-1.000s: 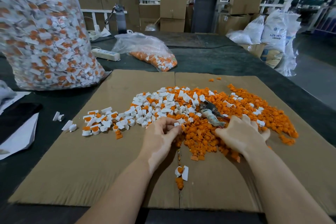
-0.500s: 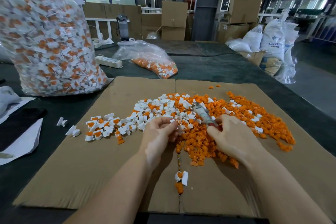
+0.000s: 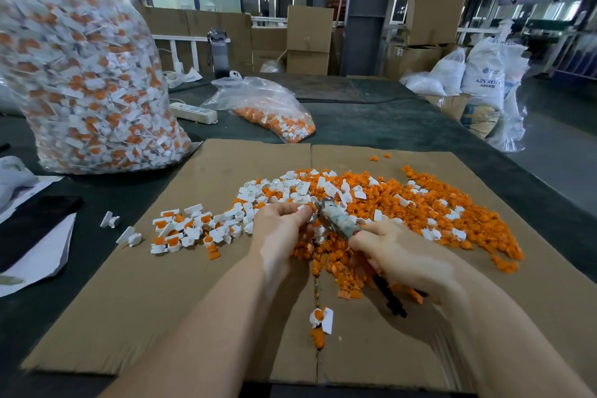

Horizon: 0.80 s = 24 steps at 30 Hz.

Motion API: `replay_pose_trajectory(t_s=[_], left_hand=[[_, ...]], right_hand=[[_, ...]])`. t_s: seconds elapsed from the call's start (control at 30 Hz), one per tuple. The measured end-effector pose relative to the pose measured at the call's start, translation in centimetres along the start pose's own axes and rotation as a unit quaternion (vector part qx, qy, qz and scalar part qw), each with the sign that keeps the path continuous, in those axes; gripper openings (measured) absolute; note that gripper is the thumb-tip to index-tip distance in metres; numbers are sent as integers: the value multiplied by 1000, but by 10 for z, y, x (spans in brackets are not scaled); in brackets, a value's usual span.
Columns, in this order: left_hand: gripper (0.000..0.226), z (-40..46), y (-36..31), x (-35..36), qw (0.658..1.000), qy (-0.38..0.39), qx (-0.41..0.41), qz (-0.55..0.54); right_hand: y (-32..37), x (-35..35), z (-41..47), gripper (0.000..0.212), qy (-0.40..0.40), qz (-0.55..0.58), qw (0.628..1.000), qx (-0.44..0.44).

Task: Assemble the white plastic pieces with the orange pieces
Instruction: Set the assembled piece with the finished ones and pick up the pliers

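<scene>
Here, near the cardboard's (image 3: 135, 317) front edge, one joined white-and-orange piece (image 3: 320, 320) lies alone. Above it, the right hand (image 3: 403, 255) wraps its fingers round a tool (image 3: 336, 220) with a dark handle, its tip meeting the left hand (image 3: 281, 223) — whose fingertips pinch a small part, too blurred to name. Beyond the hands spread the orange pieces (image 3: 420, 203) and white pieces (image 3: 284, 187). Farther back on the worktop (image 3: 371, 126) stand a large bag (image 3: 84, 74) of assembled parts, a small bag (image 3: 271, 110) and a power strip (image 3: 193, 112).
</scene>
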<state>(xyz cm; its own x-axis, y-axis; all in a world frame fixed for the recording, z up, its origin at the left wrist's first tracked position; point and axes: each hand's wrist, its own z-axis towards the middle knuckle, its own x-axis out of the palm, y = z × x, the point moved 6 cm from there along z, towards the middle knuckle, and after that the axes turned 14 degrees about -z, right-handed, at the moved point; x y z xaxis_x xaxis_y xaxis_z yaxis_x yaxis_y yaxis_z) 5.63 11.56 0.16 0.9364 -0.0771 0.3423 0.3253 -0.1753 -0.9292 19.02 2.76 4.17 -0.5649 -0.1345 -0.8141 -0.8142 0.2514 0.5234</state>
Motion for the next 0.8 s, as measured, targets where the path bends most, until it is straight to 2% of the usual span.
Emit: replay_pose_trajectory(t_s=[0.33,0.57,0.8], left_hand=[[8,-3,1,0,1000,6,-4,9],[12,-6,1,2,1000,9,-6,-16],[7,-9,6,0,1000,3,-5,-22]], right_hand=[[2,4,-1,27,8,-36,999,-26],[8,7,0,33,-68,-90,992,-52],[6,13,-1,29,-94,-115,988,-39]])
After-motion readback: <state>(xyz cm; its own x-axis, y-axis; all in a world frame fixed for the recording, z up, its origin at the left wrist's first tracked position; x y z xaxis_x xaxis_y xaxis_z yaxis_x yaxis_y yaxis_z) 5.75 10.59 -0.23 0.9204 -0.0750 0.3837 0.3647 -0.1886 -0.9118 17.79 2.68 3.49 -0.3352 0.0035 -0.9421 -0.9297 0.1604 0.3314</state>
